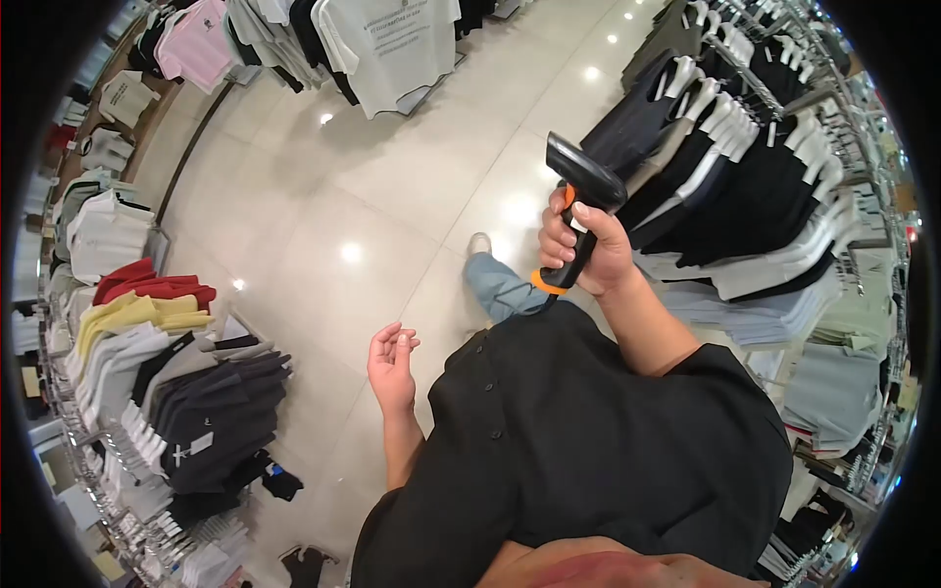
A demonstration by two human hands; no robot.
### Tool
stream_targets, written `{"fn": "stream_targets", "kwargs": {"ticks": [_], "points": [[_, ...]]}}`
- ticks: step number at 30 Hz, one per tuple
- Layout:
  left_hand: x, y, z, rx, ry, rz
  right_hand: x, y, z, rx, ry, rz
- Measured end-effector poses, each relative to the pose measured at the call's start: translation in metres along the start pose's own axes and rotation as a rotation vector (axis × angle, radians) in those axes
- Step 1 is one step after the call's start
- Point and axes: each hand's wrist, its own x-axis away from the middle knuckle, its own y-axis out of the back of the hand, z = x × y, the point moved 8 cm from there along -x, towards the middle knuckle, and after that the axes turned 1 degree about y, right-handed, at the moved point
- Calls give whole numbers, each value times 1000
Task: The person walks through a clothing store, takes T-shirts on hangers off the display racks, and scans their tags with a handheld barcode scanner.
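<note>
A black and orange handheld barcode scanner (585, 173) is gripped by its handle in my right hand (595, 242). My fingers and thumb wrap around the grip, and the scanner's head tilts toward the upper left. Closest to it are dark garments on white hangers (676, 132). My left hand (393, 367) hangs over the floor with nothing visible in it, its fingers loosely bent. It touches no clothing rack.
On the right stands a metal rail (750, 73) full of hanging clothes. Another rack with dark shirts (221, 421) is at the lower left, near folded-looking red garments (157, 284). More shirts (387, 44) hang at the top. Shiny tiled floor (323, 196) runs between them.
</note>
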Motion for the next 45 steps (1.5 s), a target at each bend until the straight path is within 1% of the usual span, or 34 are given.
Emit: {"fn": "stream_targets", "kwargs": {"ticks": [3,6,8,10,12,16,18,20,23,25,26,28,29,30,32,34,36,38,40,42,44,45], "points": [[-45,-8,-19,-52,-34,8,-44,25,6,-48,16,30],[-100,-12,-52,-104,-89,-44,-104,47,13,-113,-25,88],[-130,-24,-73,-114,-70,-65,-142,55,32,-82,3,110],[-162,-45,-95,-120,-98,-79,-174,62,49,-97,19,115],[-198,-74,-114,-107,-135,-25,-205,67,72,-53,28,151],[-249,-124,-143,-162,-140,33,-243,90,102,-76,56,102],[-275,-146,-151,-194,-168,151,-255,99,116,-96,83,76],[-305,-157,-154,-206,-163,187,-268,112,127,-70,113,55],[-359,-176,-157,-193,-86,294,-288,130,141,-78,183,-15],[-402,-194,-159,-221,-38,359,-295,142,150,-56,247,-125],[-423,-209,-160,-228,-21,444,-298,145,156,-56,282,-158],[-475,-233,-169,-258,-39,510,-300,152,167,-3,350,-248],[-499,-251,-174,-273,-63,585,-300,153,173,21,390,-305],[-519,-273,-181,-290,-45,691,-301,155,179,35,428,-388],[-556,-308,-207,-312,-78,751,-299,154,185,112,502,-590],[-586,-342,-220,-323,-92,859,-300,146,189,166,588,-703],[-613,-373,-226,-323,-94,953,-294,137,195,349,690,-899],[-626,-402,-225,-351,-56,1037,-289,131,195,313,766,-999],[-628,-432,-217,-387,-37,1145,-268,134,190,362,760,-1198],[-624,-459,-200,-414,4,1223,-246,135,189,331,821,-1277],[-613,-483,-183,-441,42,1285,-218,136,192,439,850,-1438],[-603,-497,-177,-444,62,1342,-205,135,194,440,831,-1542]]}}
